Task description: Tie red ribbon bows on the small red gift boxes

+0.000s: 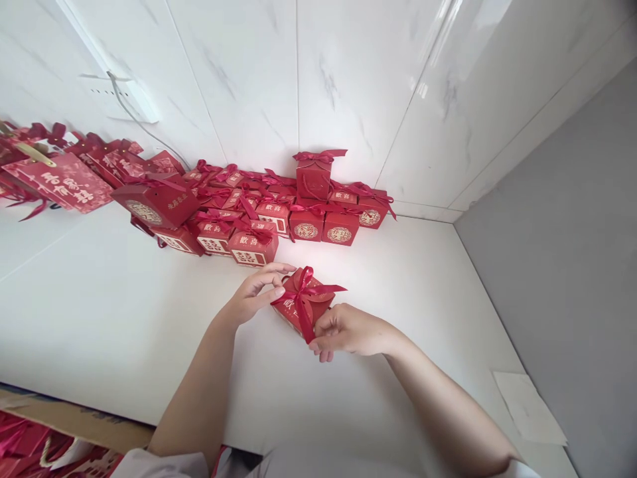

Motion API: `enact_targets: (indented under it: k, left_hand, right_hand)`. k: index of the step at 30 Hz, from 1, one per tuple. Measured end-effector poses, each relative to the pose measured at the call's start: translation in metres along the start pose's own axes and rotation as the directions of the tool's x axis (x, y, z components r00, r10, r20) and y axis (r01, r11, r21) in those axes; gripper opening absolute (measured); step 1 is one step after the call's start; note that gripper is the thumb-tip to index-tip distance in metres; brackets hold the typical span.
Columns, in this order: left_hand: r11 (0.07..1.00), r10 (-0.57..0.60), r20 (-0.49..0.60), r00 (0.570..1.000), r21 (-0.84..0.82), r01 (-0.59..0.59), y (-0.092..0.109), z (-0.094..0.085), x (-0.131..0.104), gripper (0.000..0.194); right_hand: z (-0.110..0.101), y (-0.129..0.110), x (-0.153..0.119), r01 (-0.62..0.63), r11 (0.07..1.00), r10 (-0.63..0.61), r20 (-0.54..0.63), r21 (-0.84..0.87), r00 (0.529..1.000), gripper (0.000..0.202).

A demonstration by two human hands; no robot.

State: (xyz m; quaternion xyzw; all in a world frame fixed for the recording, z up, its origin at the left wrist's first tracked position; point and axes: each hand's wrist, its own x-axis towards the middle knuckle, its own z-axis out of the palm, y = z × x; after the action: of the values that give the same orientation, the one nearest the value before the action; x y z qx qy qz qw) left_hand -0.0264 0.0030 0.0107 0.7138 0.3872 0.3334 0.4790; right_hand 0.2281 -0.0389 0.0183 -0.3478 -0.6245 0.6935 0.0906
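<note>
A small red gift box (320, 305) sits on the white countertop in the head view, with a shiny red ribbon (301, 295) tied in a bow over its folded top. My left hand (256, 292) curls around the box's left side, its thumb against the left end of the bow. At the near right corner, my right hand (348, 330) pinches the ribbon's hanging tail between thumb and fingers. Part of the box's front is hidden behind my right hand.
Rows of similar red boxes (253, 245) stand along the tiled wall, one red box (313, 178) stacked on top. Red gift bags (64, 179) stand at left. A cardboard carton (74, 418) holds more red items. White paper (528, 406) lies at right beside a grey panel (562, 219).
</note>
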Motion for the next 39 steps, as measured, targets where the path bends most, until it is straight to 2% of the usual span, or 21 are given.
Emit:
enact_targets:
  k: [7,11,15,19,22,25,26,29,30,32,34,35,37,39]
  left_hand:
    - [0.992,-0.088,0.029,0.996,-0.086,0.090,-0.004,-0.003,0.002,0.034]
    - [0.997,-0.078,0.031,0.996,-0.024,0.079,-0.007,-0.001,0.004,0.036]
    - [0.988,-0.024,0.032,0.999,0.150,0.019,0.001,0.002,0.002,0.040]
    - [0.958,-0.013,0.057,0.998,0.288,-0.004,0.012,0.004,-0.002,0.029]
    - [0.953,-0.001,0.061,0.998,0.304,-0.017,0.016,0.003,-0.005,0.028]
    - [0.971,-0.010,0.125,0.992,0.237,-0.020,0.017,-0.004,-0.008,0.024]
    - [0.977,-0.020,0.170,0.985,0.211,-0.017,0.017,-0.007,-0.010,0.037]
    - [0.984,-0.096,0.326,0.940,0.176,0.039,0.014,-0.014,-0.015,0.113]
    - [0.984,-0.128,0.364,0.923,0.166,0.071,0.012,-0.014,-0.016,0.127]
    - [0.981,-0.185,0.401,0.897,0.124,0.148,0.005,-0.011,-0.015,0.134]
    - [0.979,-0.204,0.394,0.896,0.071,0.191,-0.005,-0.004,-0.009,0.126]
    - [0.980,-0.198,0.367,0.909,0.058,0.190,-0.011,0.000,-0.006,0.118]
    - [0.985,-0.172,0.247,0.954,0.071,0.159,-0.023,0.007,0.003,0.093]
    - [0.985,-0.156,0.074,0.985,0.086,0.150,-0.035,0.011,0.010,0.067]
  right_hand:
    - [-0.010,-0.005,-0.009,0.018,0.978,-0.015,0.016,-0.209,1.000,0.016]
    - [-0.012,-0.005,-0.010,0.035,0.960,-0.046,-0.034,-0.276,0.998,0.021]
    - [-0.012,-0.010,-0.013,0.053,0.958,-0.063,-0.029,-0.280,0.998,0.029]
    - [-0.012,-0.015,-0.016,0.074,0.973,-0.072,0.017,-0.220,0.997,0.039]
    - [-0.014,-0.016,-0.018,0.068,0.984,-0.065,0.024,-0.164,0.998,0.042]
    - [-0.020,-0.016,-0.022,0.023,0.981,-0.031,-0.039,-0.193,0.999,0.041]
    - [-0.024,-0.016,-0.024,0.007,0.975,-0.026,-0.084,-0.220,0.996,0.041]
    - [-0.035,-0.016,-0.031,-0.059,0.943,-0.024,-0.244,-0.327,0.969,0.042]
    - [-0.038,-0.014,-0.033,-0.088,0.927,-0.018,-0.277,-0.364,0.961,0.041]
    - [-0.044,-0.009,-0.034,-0.161,0.870,0.001,-0.324,-0.466,0.946,0.035]
    - [-0.047,-0.001,-0.030,-0.298,0.751,0.053,-0.396,-0.589,0.917,0.022]
    - [-0.049,0.004,-0.027,-0.377,0.678,0.084,-0.442,-0.632,0.893,0.014]
    - [-0.052,0.013,-0.019,-0.474,0.585,0.133,-0.498,-0.659,0.857,0.010]
    - [-0.056,0.020,-0.012,-0.483,0.581,0.151,-0.496,-0.656,0.855,0.018]
